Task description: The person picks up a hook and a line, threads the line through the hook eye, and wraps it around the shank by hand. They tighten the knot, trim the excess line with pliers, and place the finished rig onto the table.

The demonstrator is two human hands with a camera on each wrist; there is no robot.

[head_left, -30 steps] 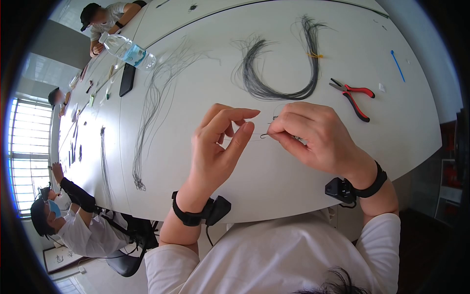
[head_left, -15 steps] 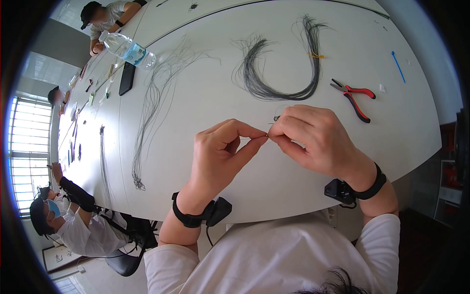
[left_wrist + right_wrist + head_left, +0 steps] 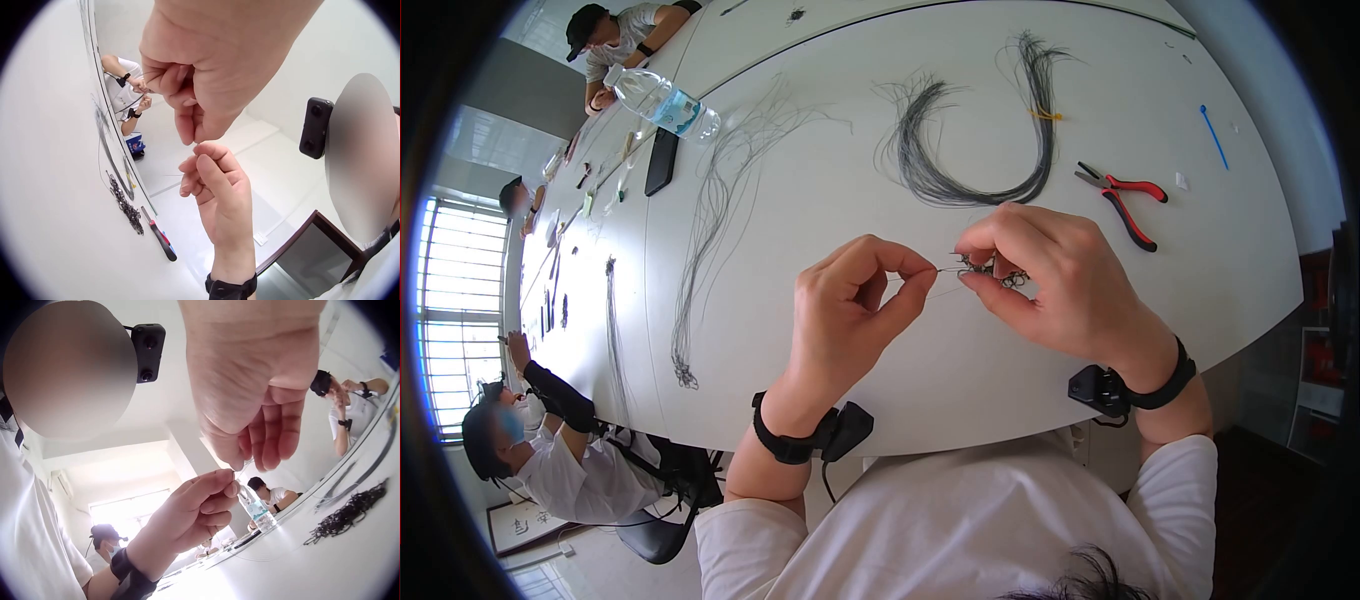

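Note:
My left hand (image 3: 860,295) pinches a small dark fish hook (image 3: 942,269) between thumb and index fingertips, mostly covered by them. A thin, clear line runs off by the fingers and is barely visible. Just to the right, my right hand (image 3: 1050,275) has its thumb and index finger parted close to the hook, the other fingers loosely bent. Beyond and below that hand, a tangled pile of dark hooks (image 3: 1010,278) lies on the table, partly hidden in the head view. The right wrist view shows this pile (image 3: 347,512) whole.
A curved bundle of grey lines (image 3: 975,190) with a yellow tie lies beyond my hands. Red-and-black pliers (image 3: 1122,200) and a blue stick (image 3: 1213,137) are to the right. Leftward are loose lines (image 3: 700,230), a phone (image 3: 661,160) and a water bottle (image 3: 662,103). Other people sit around the table.
My left hand came in from the left, met the right fingertips at the hook and now pinches it slightly back leftward. The right thumb and index finger have parted.

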